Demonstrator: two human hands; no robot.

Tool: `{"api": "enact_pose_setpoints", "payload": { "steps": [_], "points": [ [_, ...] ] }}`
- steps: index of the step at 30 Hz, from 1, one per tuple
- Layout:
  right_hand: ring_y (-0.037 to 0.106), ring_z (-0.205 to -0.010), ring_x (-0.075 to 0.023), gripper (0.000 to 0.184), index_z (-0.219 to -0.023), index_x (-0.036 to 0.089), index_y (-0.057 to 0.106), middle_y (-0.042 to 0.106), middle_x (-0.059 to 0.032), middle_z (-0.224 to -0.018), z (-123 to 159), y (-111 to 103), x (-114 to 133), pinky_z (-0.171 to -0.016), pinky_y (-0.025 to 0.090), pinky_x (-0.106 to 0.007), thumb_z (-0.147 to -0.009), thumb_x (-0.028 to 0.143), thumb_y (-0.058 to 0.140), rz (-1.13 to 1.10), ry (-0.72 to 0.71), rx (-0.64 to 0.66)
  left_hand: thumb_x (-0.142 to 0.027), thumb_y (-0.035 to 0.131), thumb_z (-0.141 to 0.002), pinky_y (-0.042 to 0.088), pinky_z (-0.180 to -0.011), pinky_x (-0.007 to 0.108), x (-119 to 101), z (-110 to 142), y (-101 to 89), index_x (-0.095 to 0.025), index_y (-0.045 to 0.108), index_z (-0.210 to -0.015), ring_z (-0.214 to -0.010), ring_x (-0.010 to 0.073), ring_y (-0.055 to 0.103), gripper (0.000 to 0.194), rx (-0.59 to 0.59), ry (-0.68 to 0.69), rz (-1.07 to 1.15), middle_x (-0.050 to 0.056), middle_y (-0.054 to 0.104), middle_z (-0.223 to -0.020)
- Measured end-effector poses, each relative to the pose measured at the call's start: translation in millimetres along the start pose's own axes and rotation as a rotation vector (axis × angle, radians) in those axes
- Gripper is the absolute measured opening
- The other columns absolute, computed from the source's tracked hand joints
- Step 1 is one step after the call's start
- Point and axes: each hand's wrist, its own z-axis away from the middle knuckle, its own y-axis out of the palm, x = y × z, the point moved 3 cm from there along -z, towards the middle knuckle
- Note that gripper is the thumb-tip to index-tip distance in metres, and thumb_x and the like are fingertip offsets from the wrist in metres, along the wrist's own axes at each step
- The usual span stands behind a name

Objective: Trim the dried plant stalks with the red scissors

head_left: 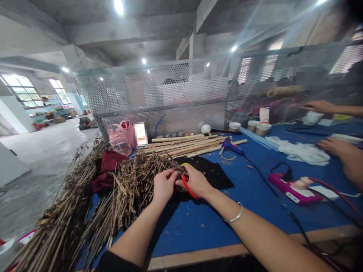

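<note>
Blue table point(195, 234) held everything. Stalks point(132, 181) lay in 2 heaps across its left side, probably for easy reach by the left hand point(164, 186). Black cloth point(219, 172) sat under the work area, likely to catch scraps. Right hand point(197, 182) gripped scissors point(178, 166), blades angled away, presumably for safety. Left fingertips were bunched beside the blades; couldn't tell what, if anything, they pinched. Stalks looked brown, thin, dry, tops shrivelled and tangled; scissors had red-and-yellow handles, dark blades.
</note>
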Motion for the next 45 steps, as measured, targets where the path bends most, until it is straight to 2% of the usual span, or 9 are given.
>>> {"api": "enact_pose_setpoints", "payload": {
  "steps": [6, 10, 15, 19, 25, 36, 42, 45],
  "points": [
    [0.053, -0.062, -0.0133, 0.034, -0.082, 0.02, 0.049, 0.059, -0.0009, -0.073, 0, 0, -3, -0.052, 0.029, -0.022, -0.068, 0.049, 0.059, 0.059, 0.067, -0.002, -0.029, 0.051, -0.075, 0.044, -0.066, 0.025, 1, 0, -1.2, -0.015, 0.07, -0.086, -0.069, 0.016, 0.061, 0.026, -0.015, 0.021, 0.022, 0.004, 0.07, -0.078],
    [0.053, -0.059, -0.0133, 0.03, -0.079, 0.02, 0.053, 0.059, -0.001, -0.068, -1, -1, -4, -0.05, 0.028, -0.022, -0.071, 0.049, 0.055, 0.083, 0.088, 0.013, -0.033, 0.051, -0.075, 0.044, -0.06, 0.024, 5, 0, -0.1, -0.015, 0.07, -0.086, -0.062, 0.0154, 0.06, 0.028, -0.026, 0.006, 0.028, 0.004, 0.069, -0.07],
    [0.054, -0.063, -0.014, 0.033, -0.086, 0.021, 0.052, 0.059, -0.0004, -0.074, -1, -2, -4, -0.053, 0.03, -0.022, -0.068, 0.048, 0.059, 0.11, 0.099, 0.001, -0.034, 0.05, -0.076, 0.043, -0.059, 0.023, 7, -1, 0.3, -0.016, 0.07, -0.083, -0.062, 0.0144, 0.058, 0.028, -0.025, -0.002, 0.023, 0.003, 0.068, -0.07],
    [0.053, -0.071, -0.0139, 0.039, -0.088, 0.02, 0.049, 0.056, -0.0018, -0.084, -1, -1, 1, -0.06, 0.034, -0.023, -0.063, 0.046, 0.065, 0.067, 0.023, -0.018, -0.033, 0.05, -0.076, 0.042, -0.059, 0.023, 6, -2, -0.5, -0.015, 0.069, -0.078, -0.062, 0.0142, 0.057, 0.027, -0.021, 0.008, 0.012, 0.003, 0.067, -0.069],
    [0.05, -0.072, -0.0143, 0.039, -0.085, 0.018, 0.047, 0.054, -0.0027, -0.083, -1, 1, 2, -0.064, 0.036, -0.026, -0.063, 0.045, 0.066, 0.06, -0.055, -0.036, -0.029, 0.051, -0.073, 0.044, -0.06, 0.023, 4, -1, -1.8, -0.013, 0.069, -0.077, -0.062, 0.0148, 0.059, 0.024, -0.027, -0.033, 0.057, 0.004, 0.068, -0.068],
    [0.051, -0.073, -0.0145, 0.036, -0.085, 0.019, 0.047, 0.054, -0.0024, -0.083, -1, 0, 3, -0.063, 0.035, -0.025, -0.066, 0.044, 0.063, 0.016, -0.052, -0.036, -0.029, 0.05, -0.075, 0.043, -0.064, 0.023, -1, 0, -1.6, -0.015, 0.07, -0.077, -0.065, 0.0146, 0.059, 0.025, -0.017, 0.02, 0.027, 0.003, 0.069, -0.072],
    [0.053, -0.066, -0.0139, 0.033, -0.088, 0.02, 0.048, 0.058, -0.0013, -0.077, 2, 1, 0, -0.054, 0.03, -0.022, -0.07, 0.044, 0.059, 0.043, 0.03, -0.026, -0.029, 0.051, -0.075, 0.044, -0.066, 0.024, -4, 1, -4.4, -0.016, 0.07, -0.079, -0.068, 0.0149, 0.06, 0.024, -0.053, 0.032, -0.005, 0.003, 0.069, -0.076],
    [0.053, -0.061, -0.0134, 0.032, -0.085, 0.02, 0.049, 0.058, -0.0009, -0.071, 2, 4, -1, -0.052, 0.028, -0.022, -0.071, 0.047, 0.058, 0.064, 0.049, -0.015, -0.031, 0.052, -0.075, 0.044, -0.06, 0.023, -3, 1, -3.9, -0.015, 0.07, -0.08, -0.064, 0.0137, 0.059, 0.024, -0.06, 0.012, 0.023, 0.004, 0.069, -0.074]
  ]
}}
